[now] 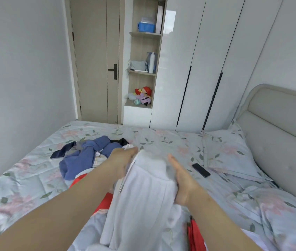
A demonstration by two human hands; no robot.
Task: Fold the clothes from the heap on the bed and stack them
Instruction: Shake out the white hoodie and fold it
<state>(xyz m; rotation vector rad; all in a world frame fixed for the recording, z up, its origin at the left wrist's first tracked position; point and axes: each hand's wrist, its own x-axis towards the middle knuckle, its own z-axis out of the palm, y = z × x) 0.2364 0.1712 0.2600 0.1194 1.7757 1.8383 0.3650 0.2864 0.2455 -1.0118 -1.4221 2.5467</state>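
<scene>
The bed (161, 138), under a flowered quilt, fills the lower half of the view. A white wardrobe (206, 60) stands along its far edge, with a beige door (93, 60) further left. A padded headboard (279, 124) runs along the bed's right edge. Between door and wardrobe, open shelves (144, 33) hold a blue box, bottles and soft toys. A pillow (228, 151) lies in the far right corner of the bed.

The white garment (143, 196) is lifted above the middle of the bed between the two hands, and its lower part hangs toward the near edge. The heap (89, 154) lies left of middle, toward the far edge. A blue garment (105, 147) sits on top with dark pieces beside it, and red cloth (107, 200) shows under the raised garment.

The left hand (121, 160), blurred, lies along the garment's left side with its fingers straight, so its grip is apart. The right hand (184, 180) presses its palm to the right side, thumb up. Cloth hides its fingers, so I cannot tell its grip. A dark phone (201, 170) lies just beside the pillow.
</scene>
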